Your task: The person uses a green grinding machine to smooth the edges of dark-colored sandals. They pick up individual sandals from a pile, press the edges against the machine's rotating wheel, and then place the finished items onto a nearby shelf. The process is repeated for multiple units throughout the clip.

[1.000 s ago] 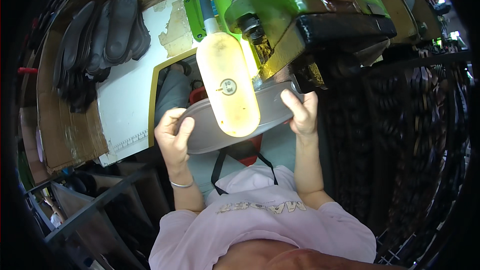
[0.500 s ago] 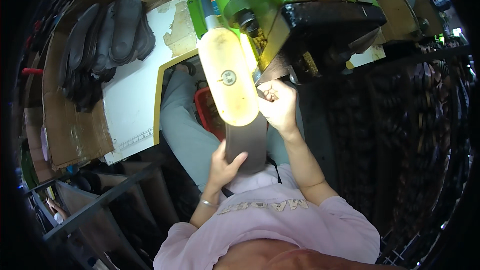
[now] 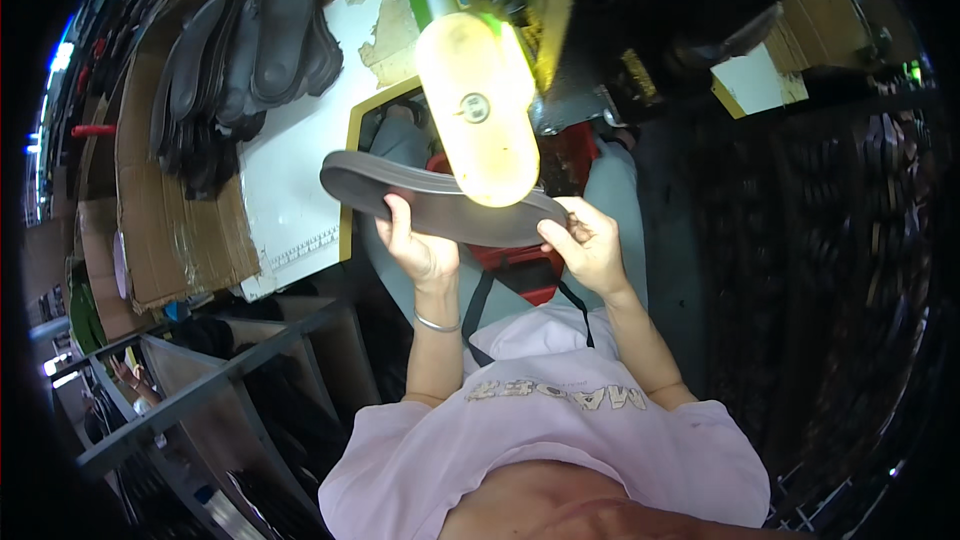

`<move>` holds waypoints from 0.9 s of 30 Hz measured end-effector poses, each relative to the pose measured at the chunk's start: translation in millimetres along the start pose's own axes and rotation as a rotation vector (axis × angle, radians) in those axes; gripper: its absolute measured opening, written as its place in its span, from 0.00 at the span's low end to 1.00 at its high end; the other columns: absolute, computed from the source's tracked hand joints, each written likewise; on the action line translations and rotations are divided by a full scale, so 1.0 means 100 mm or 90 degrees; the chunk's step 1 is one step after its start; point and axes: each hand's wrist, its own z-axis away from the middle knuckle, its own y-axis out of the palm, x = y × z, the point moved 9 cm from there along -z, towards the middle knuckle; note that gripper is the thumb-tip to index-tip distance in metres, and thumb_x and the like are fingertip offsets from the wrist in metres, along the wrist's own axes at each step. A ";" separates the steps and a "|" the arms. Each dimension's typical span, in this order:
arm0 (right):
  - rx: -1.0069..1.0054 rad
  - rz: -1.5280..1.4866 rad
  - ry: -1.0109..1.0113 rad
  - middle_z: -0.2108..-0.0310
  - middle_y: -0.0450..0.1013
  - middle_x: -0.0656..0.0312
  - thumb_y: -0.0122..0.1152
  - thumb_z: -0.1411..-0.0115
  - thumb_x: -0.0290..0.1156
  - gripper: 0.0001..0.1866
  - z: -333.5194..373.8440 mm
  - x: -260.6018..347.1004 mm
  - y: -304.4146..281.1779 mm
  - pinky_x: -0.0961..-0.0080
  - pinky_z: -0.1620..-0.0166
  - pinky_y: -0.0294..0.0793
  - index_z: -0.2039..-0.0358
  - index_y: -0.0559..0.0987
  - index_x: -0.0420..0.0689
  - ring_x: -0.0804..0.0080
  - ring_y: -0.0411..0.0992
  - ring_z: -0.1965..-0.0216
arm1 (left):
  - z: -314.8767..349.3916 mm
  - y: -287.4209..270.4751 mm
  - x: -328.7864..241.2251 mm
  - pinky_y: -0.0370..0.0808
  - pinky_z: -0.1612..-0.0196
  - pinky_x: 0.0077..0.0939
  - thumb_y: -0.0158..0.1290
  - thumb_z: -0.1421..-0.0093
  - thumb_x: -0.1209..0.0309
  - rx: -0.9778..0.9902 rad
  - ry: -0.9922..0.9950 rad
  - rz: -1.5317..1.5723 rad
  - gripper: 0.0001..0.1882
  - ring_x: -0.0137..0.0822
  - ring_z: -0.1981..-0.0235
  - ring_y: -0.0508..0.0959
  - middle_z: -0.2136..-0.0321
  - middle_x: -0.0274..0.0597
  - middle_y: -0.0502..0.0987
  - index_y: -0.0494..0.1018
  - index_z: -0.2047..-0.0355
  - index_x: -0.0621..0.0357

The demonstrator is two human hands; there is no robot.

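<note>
A dark grey shoe sole [image 3: 430,215] lies crosswise above my lap, gripped at both ends. My left hand [image 3: 420,248] holds it near its left end, thumb over the face and the other fingers hidden beneath. Around the right end close the thumb and fingers of my right hand [image 3: 588,242]. A bright yellow lamp [image 3: 475,110] hangs over the sole and hides part of its far edge. Beyond the lamp stands a green and black machine [image 3: 660,20], away from both hands.
Several dark soles [image 3: 285,40] are piled in a cardboard box [image 3: 190,260] on the white table [image 3: 295,190] at the left. A red container [image 3: 575,155] sits below, between my knees. Grey metal shelving [image 3: 210,390] stands at lower left; crowded dark racks [image 3: 830,270] fill the right.
The sole has swung from pointing away from me to lying crosswise. My right hand has drawn back from beside the machine; my left has moved up and left. The view has shifted slightly.
</note>
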 end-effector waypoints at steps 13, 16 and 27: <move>-0.183 -0.075 -0.155 0.65 0.76 0.61 0.60 0.42 0.22 0.10 -0.42 0.73 -0.67 0.85 0.59 0.71 0.60 0.75 0.34 0.82 0.72 0.66 | 0.03 0.46 -0.35 0.72 0.56 0.26 0.53 0.54 0.80 0.027 0.122 -0.289 0.20 0.35 0.64 0.75 0.67 0.44 0.74 0.69 0.58 0.65; -0.154 -0.062 -0.109 0.67 0.76 0.61 0.61 0.44 0.21 0.08 -0.46 0.67 -0.48 0.84 0.60 0.71 0.63 0.76 0.34 0.81 0.72 0.67 | 0.09 0.21 -0.51 0.72 0.57 0.24 0.51 0.54 0.75 0.020 0.083 -0.354 0.18 0.33 0.66 0.74 0.68 0.43 0.72 0.67 0.61 0.65; -0.147 0.144 -0.179 0.75 0.76 0.64 0.67 0.50 0.18 0.05 -0.54 0.47 -0.16 0.85 0.70 0.72 0.74 0.77 0.35 0.83 0.72 0.74 | 0.83 -0.81 -0.09 0.73 0.81 0.19 0.51 0.41 0.76 0.237 -0.448 -0.584 0.16 0.31 0.79 0.77 0.68 0.49 0.77 0.68 0.54 0.74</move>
